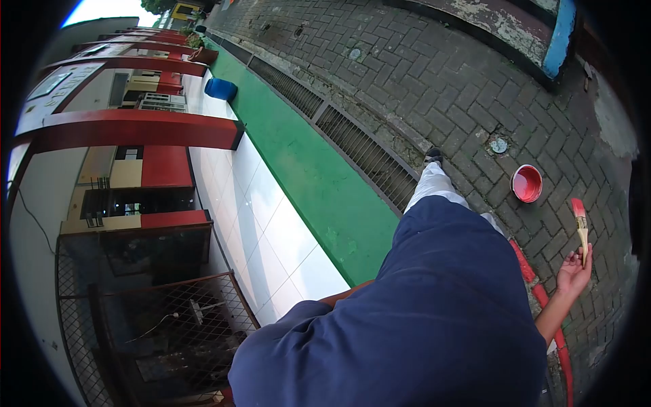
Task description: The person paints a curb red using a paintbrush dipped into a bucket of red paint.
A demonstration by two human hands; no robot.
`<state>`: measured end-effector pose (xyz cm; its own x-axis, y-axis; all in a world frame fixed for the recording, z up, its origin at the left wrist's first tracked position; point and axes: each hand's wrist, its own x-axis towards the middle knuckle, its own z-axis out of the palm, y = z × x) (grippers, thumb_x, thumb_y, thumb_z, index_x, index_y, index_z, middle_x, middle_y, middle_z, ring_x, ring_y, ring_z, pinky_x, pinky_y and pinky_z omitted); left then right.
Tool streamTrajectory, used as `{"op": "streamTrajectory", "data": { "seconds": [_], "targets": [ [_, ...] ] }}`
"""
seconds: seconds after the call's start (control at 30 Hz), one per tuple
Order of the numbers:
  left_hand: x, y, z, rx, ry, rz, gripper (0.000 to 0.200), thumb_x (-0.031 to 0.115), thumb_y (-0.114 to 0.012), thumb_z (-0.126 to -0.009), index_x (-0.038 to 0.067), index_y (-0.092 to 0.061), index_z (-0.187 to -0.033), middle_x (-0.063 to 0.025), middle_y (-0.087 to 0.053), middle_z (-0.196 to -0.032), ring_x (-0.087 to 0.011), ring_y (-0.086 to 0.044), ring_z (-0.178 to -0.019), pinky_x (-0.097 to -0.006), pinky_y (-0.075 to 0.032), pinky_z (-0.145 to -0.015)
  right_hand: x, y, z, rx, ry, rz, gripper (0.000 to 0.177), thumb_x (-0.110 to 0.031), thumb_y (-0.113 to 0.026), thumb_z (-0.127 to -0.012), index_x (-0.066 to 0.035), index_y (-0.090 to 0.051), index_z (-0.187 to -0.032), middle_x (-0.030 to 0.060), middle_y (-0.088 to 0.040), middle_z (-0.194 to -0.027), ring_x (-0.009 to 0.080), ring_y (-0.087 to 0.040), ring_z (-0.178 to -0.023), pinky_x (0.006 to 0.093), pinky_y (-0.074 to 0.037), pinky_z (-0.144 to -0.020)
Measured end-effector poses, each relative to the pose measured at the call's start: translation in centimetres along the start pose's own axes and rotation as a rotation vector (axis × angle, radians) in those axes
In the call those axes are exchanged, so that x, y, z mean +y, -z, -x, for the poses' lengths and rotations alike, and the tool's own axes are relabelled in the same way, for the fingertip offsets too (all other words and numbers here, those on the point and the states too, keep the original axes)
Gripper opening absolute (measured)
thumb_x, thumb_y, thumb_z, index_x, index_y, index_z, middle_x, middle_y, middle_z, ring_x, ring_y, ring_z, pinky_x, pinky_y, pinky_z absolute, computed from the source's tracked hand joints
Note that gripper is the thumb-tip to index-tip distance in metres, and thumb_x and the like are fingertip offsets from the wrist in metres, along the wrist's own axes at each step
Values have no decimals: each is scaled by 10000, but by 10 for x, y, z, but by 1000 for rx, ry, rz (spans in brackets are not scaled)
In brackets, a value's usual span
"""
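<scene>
My right hand is closed around the wooden handle of a paintbrush. The brush's bristles are coated in red paint and point away from me, touching nothing. Beyond the brush, on the paving, stands a small open bucket with red paint inside and smears on its inner wall. Close to my right forearm runs a narrow kerb painted red. Of my left arm only a strip of forearm shows beside my dark blue shirt; the left hand is hidden behind my body.
Grey block paving spreads ahead and to the right. A metal drain grate runs alongside a green-painted strip and white tiles. Red pillars, a blue barrel and a mesh gate stand left. A blue-edged raised ledge lies upper right.
</scene>
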<state>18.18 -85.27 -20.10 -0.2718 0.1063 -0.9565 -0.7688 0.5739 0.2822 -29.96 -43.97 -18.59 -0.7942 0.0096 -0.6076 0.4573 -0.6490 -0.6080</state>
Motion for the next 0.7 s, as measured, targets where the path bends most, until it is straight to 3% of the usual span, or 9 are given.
{"op": "streamTrajectory", "data": {
  "seconds": [0.3,0.53,0.7],
  "targets": [
    [18,-9,0,15,40,-36,745,482,-728,-822,51,-537,-1399,-169,-574,-1393,-322,-555,-1257,-425,-433,-1054,6,12,-7,-43,-110,-43,293,-191,-640,-951,-94,-669,-1225,41,-685,-968,113,-600,-816,274,-519,-768],
    [16,5,-2,24,57,-73,738,480,-730,-821,61,-539,-1398,-165,-579,-1387,-321,-556,-1256,-424,-435,-1052,18,25,13,121,-67,-38,301,-236,-620,-981,-102,-644,-1249,28,-674,-931,122,-594,-783,271,-531,-756],
    [15,9,-1,23,63,-80,732,478,-731,-820,69,-541,-1397,-163,-582,-1382,-320,-557,-1256,-424,-437,-1050,20,25,19,107,-66,-27,303,-232,-628,-975,-102,-645,-1249,22,-661,-936,118,-584,-798,267,-528,-758]
  ]
}}
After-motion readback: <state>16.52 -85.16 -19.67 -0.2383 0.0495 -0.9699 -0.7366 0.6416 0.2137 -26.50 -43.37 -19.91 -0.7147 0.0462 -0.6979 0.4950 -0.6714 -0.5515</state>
